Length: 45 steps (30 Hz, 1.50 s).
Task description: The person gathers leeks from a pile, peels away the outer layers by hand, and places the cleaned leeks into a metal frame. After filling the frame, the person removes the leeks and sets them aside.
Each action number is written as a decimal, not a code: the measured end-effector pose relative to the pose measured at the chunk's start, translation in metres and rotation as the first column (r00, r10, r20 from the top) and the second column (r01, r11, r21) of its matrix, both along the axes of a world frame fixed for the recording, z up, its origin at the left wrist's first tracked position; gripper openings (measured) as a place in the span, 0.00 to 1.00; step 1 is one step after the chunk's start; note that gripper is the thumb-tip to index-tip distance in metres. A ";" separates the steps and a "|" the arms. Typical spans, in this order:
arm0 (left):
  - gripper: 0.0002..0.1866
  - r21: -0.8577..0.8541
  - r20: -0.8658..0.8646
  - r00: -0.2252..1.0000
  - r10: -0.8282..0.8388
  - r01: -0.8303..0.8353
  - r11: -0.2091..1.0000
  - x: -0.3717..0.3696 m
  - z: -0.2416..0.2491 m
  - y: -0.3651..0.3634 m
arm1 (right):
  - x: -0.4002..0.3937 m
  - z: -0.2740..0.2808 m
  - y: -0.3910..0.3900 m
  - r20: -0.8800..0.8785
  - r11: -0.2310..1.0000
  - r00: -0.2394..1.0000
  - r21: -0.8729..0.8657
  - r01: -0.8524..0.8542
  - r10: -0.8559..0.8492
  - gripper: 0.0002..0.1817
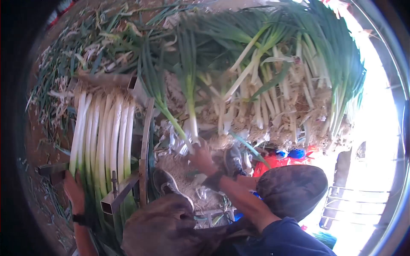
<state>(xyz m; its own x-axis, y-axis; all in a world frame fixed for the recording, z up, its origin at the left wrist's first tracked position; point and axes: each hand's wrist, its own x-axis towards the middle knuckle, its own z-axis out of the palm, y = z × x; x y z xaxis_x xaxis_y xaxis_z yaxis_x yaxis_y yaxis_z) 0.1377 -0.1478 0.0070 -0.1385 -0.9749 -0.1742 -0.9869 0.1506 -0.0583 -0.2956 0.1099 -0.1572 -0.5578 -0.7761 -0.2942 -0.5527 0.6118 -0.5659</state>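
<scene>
My right hand (202, 158) is closed around the white ends of two green onions (193, 121), whose dark leaves point away from me. On the left, a row of trimmed-looking green onions (102, 136) lies side by side in a metal frame (121, 194), roots at the far end and leaves toward me. My left hand (74, 193) rests flat along the left edge of this row, beside a metal bracket (53, 170); its fingertips are partly hidden.
A big heap of green onions (299, 77) with soil-covered roots spreads across the back and right. Loose leaf scraps (85, 55) cover the ground at the far left. My shoes (166, 181) and knees are between the frame and a red bag (273, 162). A wire rack (354, 200) stands right.
</scene>
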 end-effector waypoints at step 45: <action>0.18 0.839 -0.476 -0.017 0.880 0.294 0.459 -0.376 0.087 0.263 | -0.194 0.148 -0.071 0.372 0.821 0.844 -0.279 0.498 -0.386 0.23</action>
<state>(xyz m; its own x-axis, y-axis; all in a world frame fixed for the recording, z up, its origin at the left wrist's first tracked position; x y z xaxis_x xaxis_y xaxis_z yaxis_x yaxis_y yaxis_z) -0.2384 0.1156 0.0939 -0.4504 -0.5474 -0.7054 0.0049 -0.7915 0.6111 -0.4896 0.0391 -0.0095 -0.7994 -0.5457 -0.2514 -0.0499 0.4773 -0.8773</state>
